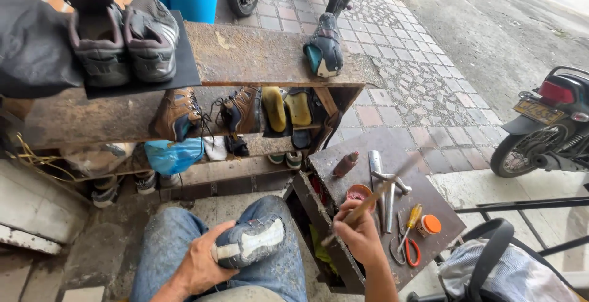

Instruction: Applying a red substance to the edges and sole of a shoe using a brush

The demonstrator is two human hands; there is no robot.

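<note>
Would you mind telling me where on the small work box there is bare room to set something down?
The work box is bare along its far edge, behind the small bottle. Its near half is crowded: glue pot, metal tools, screwdriver, scissors, orange lid.

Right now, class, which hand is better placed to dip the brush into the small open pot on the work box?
Probably the right hand: it holds the brush beside the pot, while the left hand grips the shoe.

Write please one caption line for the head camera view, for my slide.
Left hand holds a worn grey sneaker sole-up on the lap; right hand holds a thin wooden-handled brush over a small round glue pot.
</note>
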